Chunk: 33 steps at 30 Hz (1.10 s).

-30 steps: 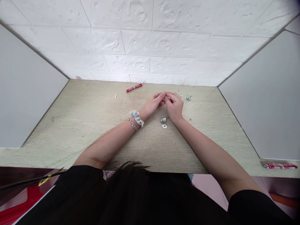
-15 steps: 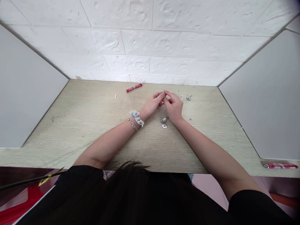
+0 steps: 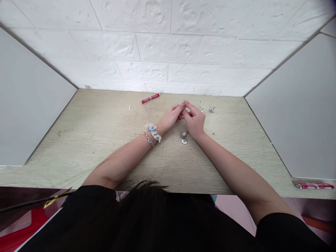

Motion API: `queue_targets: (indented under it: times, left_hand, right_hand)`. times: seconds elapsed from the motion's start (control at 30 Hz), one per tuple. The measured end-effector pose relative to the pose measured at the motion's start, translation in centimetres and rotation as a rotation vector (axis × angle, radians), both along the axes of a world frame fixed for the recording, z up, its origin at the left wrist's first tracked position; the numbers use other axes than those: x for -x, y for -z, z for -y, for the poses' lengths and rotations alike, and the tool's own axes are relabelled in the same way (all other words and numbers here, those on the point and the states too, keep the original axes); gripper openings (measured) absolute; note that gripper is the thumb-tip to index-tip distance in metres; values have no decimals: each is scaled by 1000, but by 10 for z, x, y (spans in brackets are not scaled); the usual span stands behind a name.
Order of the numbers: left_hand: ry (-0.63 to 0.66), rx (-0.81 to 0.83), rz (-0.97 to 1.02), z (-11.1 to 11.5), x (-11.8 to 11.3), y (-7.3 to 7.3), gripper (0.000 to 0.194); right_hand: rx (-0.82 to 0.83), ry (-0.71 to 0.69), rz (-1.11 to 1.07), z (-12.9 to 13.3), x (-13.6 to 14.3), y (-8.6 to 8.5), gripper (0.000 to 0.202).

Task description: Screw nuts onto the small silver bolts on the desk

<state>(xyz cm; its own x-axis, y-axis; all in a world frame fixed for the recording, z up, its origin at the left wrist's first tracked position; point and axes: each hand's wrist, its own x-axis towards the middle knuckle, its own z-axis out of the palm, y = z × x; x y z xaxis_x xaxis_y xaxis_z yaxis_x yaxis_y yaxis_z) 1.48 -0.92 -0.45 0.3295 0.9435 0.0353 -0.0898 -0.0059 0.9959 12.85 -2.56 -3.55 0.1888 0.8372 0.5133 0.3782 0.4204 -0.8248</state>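
Observation:
My left hand and my right hand meet above the middle of the table, fingertips pinched together. Whatever small thing they hold is mostly hidden by the fingers; a dark speck shows between them. Just below the hands lie a small silver metal fastener and a flat round washer, close to each other. Past my right hand, a silver metal piece is partly covered by the fingers. A similar metal piece lies farther right.
A red tube-shaped packet lies near the white brick wall. A second red tube rests at the front right edge. White panels bound the table on both sides. A white scrap lies at left.
The fingertips of my right hand have shifted very slightly, and a little more of the metal piece behind them shows. Everything on the table stays put.

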Motion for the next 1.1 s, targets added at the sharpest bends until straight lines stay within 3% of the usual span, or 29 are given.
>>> queue_targets:
  times: [0.63,0.97,1.1]
  left_hand:
    - [5,-1,7,-1,0,2,35]
    - [42,-17,29,1,-1,1,24]
    - [42,-38,56,2,-1,0,24]
  right_hand:
    - [-42,23,-1,-2,1,4,35]
    - [1,1,-31,-2,3,2,51]
    - [-44,-14,-11,-2,4,0,37]
